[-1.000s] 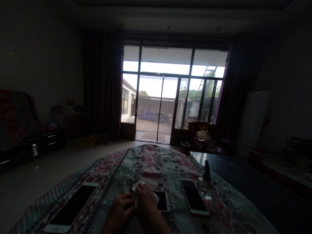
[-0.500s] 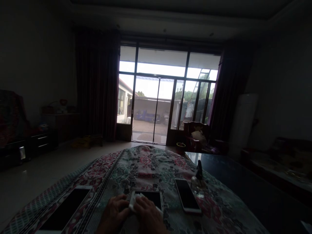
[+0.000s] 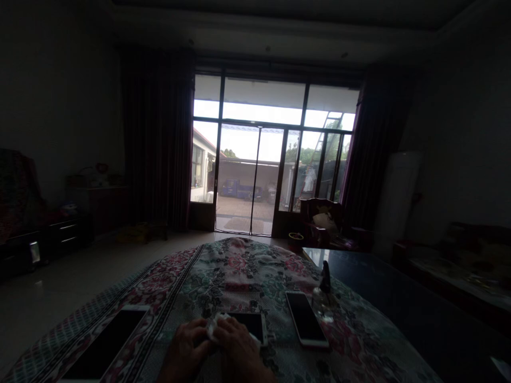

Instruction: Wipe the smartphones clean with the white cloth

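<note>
A white-framed phone (image 3: 251,324) with a dark screen lies on the flowered cloth (image 3: 235,266). My right hand (image 3: 238,343) is closed on a crumpled white tissue (image 3: 215,323) over the phone's left part. Beside it my left hand (image 3: 187,346) rests at the phone's left edge, fingers bent; whether it grips anything is too dark to tell. To the right lies a second white phone (image 3: 306,319), next to a clear spray bottle (image 3: 325,298) with a black head. A larger white-edged device (image 3: 106,343) with a black screen lies at the left.
A dark glossy table (image 3: 371,282) adjoins the cloth on the right. Beyond stand a wooden chair (image 3: 321,218) with a cushion and a glass door (image 3: 237,181). A low dark cabinet (image 3: 67,231) is at the left.
My right hand has slid slightly left with the tissue, uncovering a little more of the phone's screen. My left hand has barely moved.
</note>
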`<state>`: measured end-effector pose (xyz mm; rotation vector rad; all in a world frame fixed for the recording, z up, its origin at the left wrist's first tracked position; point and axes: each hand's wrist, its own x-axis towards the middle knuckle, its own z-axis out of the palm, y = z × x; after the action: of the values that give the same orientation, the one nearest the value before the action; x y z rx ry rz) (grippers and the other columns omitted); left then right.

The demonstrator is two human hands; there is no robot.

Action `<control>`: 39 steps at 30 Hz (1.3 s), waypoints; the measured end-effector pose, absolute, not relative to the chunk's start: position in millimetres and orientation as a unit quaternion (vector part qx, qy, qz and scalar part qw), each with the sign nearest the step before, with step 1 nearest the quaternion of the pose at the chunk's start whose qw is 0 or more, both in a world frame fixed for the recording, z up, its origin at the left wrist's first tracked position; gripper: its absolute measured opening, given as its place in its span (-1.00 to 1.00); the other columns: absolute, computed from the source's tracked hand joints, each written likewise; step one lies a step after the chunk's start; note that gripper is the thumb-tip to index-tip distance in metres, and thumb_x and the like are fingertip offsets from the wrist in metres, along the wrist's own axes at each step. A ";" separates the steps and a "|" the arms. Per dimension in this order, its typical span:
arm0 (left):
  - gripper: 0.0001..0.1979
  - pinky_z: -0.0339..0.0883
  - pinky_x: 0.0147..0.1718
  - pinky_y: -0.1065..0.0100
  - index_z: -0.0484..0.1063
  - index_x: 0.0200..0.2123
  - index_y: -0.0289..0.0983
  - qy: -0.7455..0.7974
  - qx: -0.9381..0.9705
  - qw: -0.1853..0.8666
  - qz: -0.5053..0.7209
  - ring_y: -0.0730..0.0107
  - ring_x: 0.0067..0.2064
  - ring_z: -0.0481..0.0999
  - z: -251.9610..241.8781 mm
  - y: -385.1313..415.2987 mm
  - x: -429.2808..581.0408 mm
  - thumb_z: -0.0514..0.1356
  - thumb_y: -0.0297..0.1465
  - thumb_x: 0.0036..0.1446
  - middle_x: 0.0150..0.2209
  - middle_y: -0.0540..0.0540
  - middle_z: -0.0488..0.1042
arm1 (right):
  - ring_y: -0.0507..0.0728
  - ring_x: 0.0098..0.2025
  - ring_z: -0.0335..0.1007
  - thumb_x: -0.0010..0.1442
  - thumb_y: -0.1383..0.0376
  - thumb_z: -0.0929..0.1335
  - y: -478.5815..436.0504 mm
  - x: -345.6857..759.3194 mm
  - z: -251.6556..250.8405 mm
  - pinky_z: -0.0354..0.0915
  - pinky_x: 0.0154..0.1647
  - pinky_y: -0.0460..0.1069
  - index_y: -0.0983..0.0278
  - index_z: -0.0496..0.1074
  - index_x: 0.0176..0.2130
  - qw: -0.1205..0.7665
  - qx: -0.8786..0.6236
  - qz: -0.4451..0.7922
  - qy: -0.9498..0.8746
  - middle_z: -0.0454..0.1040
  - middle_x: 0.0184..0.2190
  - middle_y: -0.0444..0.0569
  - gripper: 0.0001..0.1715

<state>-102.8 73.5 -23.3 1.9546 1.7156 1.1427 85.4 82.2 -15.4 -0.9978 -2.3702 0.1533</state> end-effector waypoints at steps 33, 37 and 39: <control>-0.74 0.33 0.12 0.13 0.66 -0.26 -0.09 0.624 0.664 0.134 0.389 0.01 0.10 0.48 -43.0 84.0 -108.8 0.31 -0.22 -0.07 -0.03 -0.10 0.60 | 0.32 0.35 0.02 0.02 0.57 0.17 74.4 124.9 -5.5 0.06 0.32 0.22 0.37 0.36 0.20 0.241 -0.601 0.102 -0.756 0.20 0.29 0.10 -0.24; -0.74 0.36 0.11 0.15 0.66 -0.26 -0.09 0.625 0.661 0.130 0.394 0.02 0.09 0.49 -41.2 83.4 -108.3 0.32 -0.22 -0.08 -0.03 -0.10 0.60 | 0.32 0.36 -0.01 0.04 0.58 0.16 75.3 123.9 -3.4 0.03 0.33 0.22 0.37 0.35 0.21 0.225 -0.603 0.115 -0.756 0.18 0.30 0.10 -0.24; -0.74 0.36 0.10 0.15 0.66 -0.25 -0.09 0.625 0.663 0.136 0.389 0.01 0.09 0.49 -39.9 83.3 -108.4 0.33 -0.23 -0.08 -0.03 -0.10 0.60 | 0.29 0.36 -0.02 0.05 0.58 0.16 76.5 123.4 -7.5 0.00 0.35 0.20 0.34 0.34 0.22 0.227 -0.599 0.112 -0.760 0.18 0.30 0.06 -0.24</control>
<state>-108.4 83.3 -39.9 1.9204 1.8108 1.1257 123.4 76.5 -7.5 -1.6498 -2.0940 0.3098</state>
